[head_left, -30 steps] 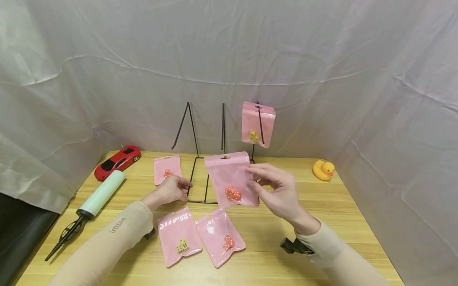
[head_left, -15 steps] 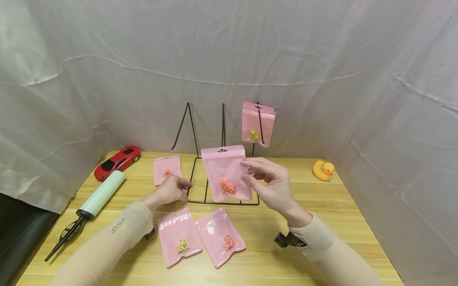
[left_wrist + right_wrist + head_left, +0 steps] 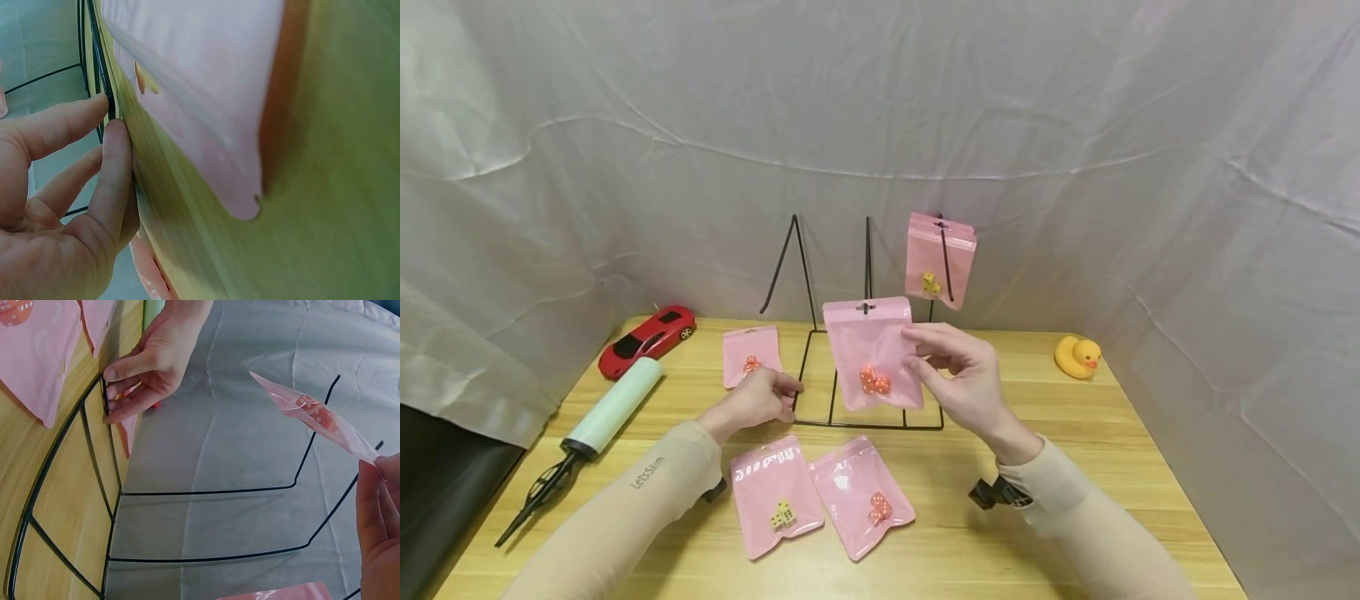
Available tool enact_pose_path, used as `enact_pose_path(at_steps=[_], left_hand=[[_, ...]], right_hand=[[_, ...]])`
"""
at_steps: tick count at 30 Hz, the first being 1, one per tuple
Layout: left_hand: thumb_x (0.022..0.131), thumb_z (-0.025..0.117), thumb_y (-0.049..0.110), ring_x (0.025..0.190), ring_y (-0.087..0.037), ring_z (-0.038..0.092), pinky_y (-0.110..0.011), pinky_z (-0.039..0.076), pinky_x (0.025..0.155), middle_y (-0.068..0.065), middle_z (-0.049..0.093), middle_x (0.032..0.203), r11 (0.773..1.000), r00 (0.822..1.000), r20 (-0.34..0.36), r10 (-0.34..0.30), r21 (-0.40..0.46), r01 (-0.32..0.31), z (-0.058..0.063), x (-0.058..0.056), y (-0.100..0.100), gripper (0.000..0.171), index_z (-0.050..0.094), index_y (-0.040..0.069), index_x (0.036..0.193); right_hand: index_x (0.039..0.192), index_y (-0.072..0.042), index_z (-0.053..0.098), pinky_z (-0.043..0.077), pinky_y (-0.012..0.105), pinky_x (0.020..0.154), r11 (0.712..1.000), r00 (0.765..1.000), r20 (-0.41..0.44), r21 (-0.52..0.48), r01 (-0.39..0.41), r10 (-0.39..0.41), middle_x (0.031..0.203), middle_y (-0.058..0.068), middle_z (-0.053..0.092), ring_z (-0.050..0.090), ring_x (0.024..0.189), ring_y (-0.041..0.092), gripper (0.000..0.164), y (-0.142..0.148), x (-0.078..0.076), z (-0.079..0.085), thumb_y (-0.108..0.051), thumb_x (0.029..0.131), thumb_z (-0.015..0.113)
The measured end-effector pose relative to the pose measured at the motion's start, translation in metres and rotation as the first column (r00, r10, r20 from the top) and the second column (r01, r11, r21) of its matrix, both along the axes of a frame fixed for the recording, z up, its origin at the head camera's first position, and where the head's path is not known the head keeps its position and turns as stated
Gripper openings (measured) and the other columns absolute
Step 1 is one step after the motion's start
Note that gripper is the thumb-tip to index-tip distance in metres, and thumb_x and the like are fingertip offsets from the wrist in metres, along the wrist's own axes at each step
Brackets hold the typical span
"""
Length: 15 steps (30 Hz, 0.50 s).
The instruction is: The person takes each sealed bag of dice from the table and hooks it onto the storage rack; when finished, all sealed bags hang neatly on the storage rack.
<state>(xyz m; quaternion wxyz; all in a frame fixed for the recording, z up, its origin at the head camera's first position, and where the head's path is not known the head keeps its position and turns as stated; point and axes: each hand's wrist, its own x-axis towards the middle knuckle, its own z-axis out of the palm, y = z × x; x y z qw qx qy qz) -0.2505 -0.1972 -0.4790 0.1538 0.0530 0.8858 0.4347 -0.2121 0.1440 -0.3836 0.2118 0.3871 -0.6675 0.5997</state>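
Left hand (image 3: 754, 398): got the wire rack (image 3: 868, 426) pinched, thumb against fingers.
Right hand (image 3: 964, 377): pinching a pink dice bag (image 3: 871, 348) upright by its side; can't tell if its slot's on the middle hook (image 3: 868, 250).
Flat bags (image 3: 775, 483): two of 'em, just this side of both hands.
Hung bags (image 3: 928, 257): on the right hook (image 3: 947, 265), up past the right hand.
Duck (image 3: 1077, 357): well off to the right hand's right.

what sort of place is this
Most likely a makeshift tabletop booth: pale grey cloth hangs behind and along both sides of a wooden table, with a small black wire rack standing on it.
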Motion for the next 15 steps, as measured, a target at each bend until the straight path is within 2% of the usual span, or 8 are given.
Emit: enact_pose_path(at_steps=[8,15], left_hand=[[0.083,0.09,-0.005,0.109,-0.024,0.068,-0.031,0.056,0.095,-0.018,0.075,0.126,1.0,1.0,-0.012,-0.011,-0.003,0.011,-0.001,-0.001,0.0,0.06,0.074,-0.003,0.141],[0.082,0.09,-0.005,0.109,-0.023,0.068,-0.032,0.057,0.096,-0.018,0.076,0.125,1.0,1.0,-0.021,-0.019,-0.007,0.019,-0.002,-0.001,-0.001,0.06,0.075,-0.003,0.14]], right_hand=[[0.123,0.019,0.074,0.069,0.03,0.08,1.0,1.0,-0.022,-0.004,-0.02,0.02,0.12,0.04,0.074,0.082,0.098,0.004,0.036,-0.002,-0.01,-0.003,0.027,0.088,0.074],[0.124,0.02,0.073,0.069,0.029,0.08,1.0,1.0,-0.017,-0.008,-0.017,0.016,0.121,0.04,0.074,0.082,0.099,0.003,0.037,-0.003,-0.017,-0.004,0.025,0.087,0.075]])
